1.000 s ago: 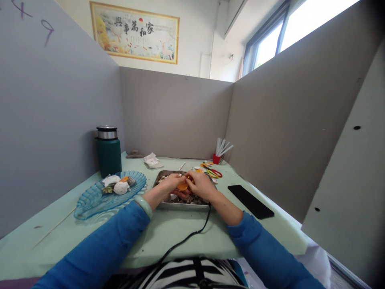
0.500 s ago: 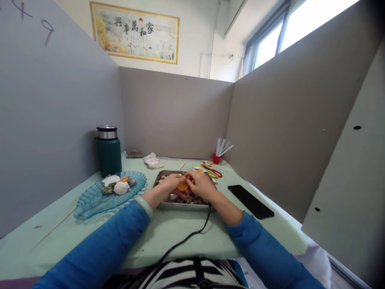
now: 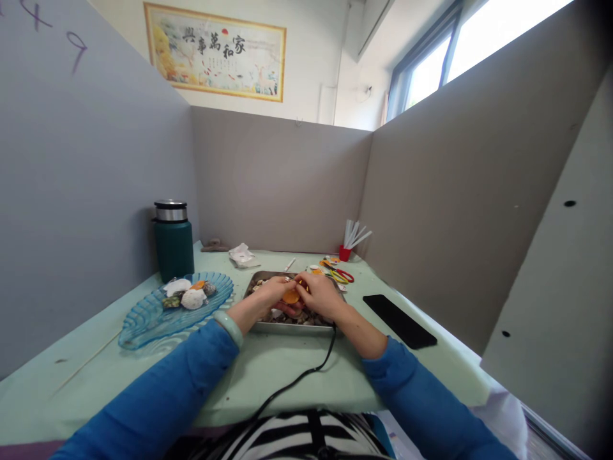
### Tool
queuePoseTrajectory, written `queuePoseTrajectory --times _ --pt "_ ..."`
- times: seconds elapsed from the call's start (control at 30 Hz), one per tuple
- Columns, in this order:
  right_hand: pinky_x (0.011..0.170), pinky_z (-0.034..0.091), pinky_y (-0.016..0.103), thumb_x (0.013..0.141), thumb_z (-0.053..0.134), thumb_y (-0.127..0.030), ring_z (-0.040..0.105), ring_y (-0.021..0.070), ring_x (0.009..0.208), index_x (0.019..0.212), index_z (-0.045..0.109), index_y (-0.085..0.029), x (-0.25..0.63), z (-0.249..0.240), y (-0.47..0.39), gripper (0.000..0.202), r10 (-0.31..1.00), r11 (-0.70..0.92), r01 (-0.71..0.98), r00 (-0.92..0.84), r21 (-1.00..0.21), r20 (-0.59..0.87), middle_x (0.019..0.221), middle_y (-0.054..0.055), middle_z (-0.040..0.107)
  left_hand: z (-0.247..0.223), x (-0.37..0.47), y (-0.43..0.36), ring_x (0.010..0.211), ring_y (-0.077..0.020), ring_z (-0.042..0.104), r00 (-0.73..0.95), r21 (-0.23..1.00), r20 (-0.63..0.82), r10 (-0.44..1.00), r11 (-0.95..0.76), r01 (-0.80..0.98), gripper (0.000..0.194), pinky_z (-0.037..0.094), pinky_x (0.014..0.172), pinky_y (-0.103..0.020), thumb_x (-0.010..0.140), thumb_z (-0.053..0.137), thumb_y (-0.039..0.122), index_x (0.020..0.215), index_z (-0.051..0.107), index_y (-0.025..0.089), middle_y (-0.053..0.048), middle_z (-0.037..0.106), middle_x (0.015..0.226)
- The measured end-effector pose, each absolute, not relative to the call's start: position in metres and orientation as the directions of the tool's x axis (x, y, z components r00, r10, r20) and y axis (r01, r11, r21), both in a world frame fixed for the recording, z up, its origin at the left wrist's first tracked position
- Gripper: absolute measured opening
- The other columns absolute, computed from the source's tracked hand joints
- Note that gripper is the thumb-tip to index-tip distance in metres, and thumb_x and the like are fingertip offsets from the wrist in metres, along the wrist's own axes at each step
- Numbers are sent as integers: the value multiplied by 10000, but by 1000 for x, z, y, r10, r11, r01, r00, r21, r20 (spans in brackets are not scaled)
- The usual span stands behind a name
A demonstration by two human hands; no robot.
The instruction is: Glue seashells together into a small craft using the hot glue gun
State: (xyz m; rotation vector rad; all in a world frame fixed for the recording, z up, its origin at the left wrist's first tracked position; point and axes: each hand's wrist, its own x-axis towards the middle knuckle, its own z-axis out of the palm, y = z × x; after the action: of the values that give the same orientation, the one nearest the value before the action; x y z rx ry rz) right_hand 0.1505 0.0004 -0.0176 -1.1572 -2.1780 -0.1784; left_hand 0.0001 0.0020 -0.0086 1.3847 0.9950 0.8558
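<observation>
Over a metal tray (image 3: 292,328) of shells and pebbles, both my hands come together around a small round orange piece (image 3: 290,296). My left hand (image 3: 274,292) is closed on its left side, with fingers curled beneath it. From the right, my right hand (image 3: 315,294) pinches at the same piece, thumb and fingertips meeting those of the left. Whether the piece is a shell or something else I cannot make out. A black cable (image 3: 306,372) runs from beneath my right wrist across the table toward my lap.
Left of the tray stands a blue scalloped dish (image 3: 143,319) with several shells, behind it a green flask (image 3: 173,249). Yellow-and-red pliers (image 3: 341,275), a red cup (image 3: 345,253) of white sticks and a black phone-like slab (image 3: 399,321) lie to the right. Grey partitions (image 3: 282,179) enclose the table.
</observation>
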Motion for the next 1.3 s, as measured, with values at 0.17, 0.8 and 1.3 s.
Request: queuePoseTrajectory --times 0.17,0.8,1.3 --pt "639 354 225 833 457 -238 578 147 733 931 601 -190 151 -18 2 180 690 604 776 -395 -182 606 827 37 654 -11 0 5 597 -182 638 380 996 -56 923 27 80 233 526 524 -306 803 541 338 788 552 105 -86 632 675" --pt "642 364 224 831 450 -240 578 146 721 918 597 -191 150 -17 1 178 693 603 777 -400 -179 600 819 40 652 -10 0 3 601 -181 632 369 994 -53 928 14 106 205 527 535 -309 831 491 298 829 551 101 -89 629 671" --pt "655 369 232 838 455 -251 589 160 753 940 607 -192 150 -16 -1 193 708 589 788 -396 -180 584 823 48 661 -9 0 1 600 -180 637 353 994 -57 934 21 105 209 526 526 -302 828 502 317 799 538 113 -77 632 674"
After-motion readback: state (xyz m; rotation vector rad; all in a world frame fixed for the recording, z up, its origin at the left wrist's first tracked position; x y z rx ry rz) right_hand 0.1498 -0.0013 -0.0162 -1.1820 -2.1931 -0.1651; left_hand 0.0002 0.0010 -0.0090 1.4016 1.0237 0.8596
